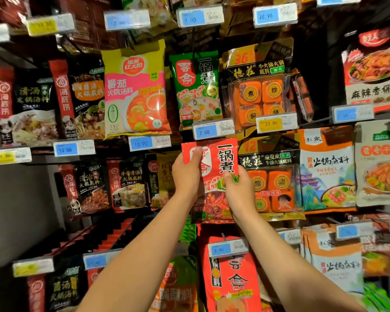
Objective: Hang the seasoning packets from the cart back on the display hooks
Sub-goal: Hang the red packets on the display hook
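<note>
Red packet (213, 176) pinched btwn both hands' fingers: left hand (186, 174) top-left, right hand (240, 190) mid-right.

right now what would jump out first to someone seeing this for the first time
Two bare arms reach up at centre, the left hand and right hand both holding a red seasoning packet just under the 7.50 price tag. Around it, a wall of hanging packets, with a yellow-and-pink tomato packet upper left.

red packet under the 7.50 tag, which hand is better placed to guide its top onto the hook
Left, probably. The left hand pinches the red packet by its upper left corner, just under the 7.50 tag. The right hand grips lower, at the right edge, better for steadying.
</note>
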A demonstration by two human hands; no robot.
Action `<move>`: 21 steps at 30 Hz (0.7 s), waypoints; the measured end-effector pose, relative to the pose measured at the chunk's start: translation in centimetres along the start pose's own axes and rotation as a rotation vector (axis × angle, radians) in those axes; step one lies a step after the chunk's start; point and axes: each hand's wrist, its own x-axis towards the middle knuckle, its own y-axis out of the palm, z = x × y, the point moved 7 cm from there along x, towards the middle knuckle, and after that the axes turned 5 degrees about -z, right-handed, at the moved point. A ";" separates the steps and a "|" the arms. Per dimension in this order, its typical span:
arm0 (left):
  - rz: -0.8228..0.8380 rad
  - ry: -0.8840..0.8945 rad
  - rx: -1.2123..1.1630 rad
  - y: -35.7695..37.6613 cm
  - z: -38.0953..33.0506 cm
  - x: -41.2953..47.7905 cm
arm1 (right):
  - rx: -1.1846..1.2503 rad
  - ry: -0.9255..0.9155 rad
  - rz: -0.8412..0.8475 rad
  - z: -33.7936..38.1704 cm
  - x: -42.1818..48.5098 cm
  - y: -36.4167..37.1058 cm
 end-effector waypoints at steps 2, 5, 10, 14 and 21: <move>-0.010 -0.043 -0.012 0.2 0.1 0.1 | -0.006 0.017 -0.003 0.0 0.2 0.1; -0.025 -0.069 -0.018 0.4 0.1 0.2 | -0.009 0.029 0.001 0.3 0.5 -0.1; -0.033 -0.094 -0.027 0.9 0.0 0.2 | -0.010 0.060 -0.014 0.4 1.0 -0.4; -0.039 -0.101 -0.020 1.1 0.0 0.4 | -0.028 0.066 -0.037 0.5 1.4 -0.3; -0.075 -0.087 0.045 0.8 1.3 1.5 | -0.074 0.128 0.022 -0.3 2.2 0.2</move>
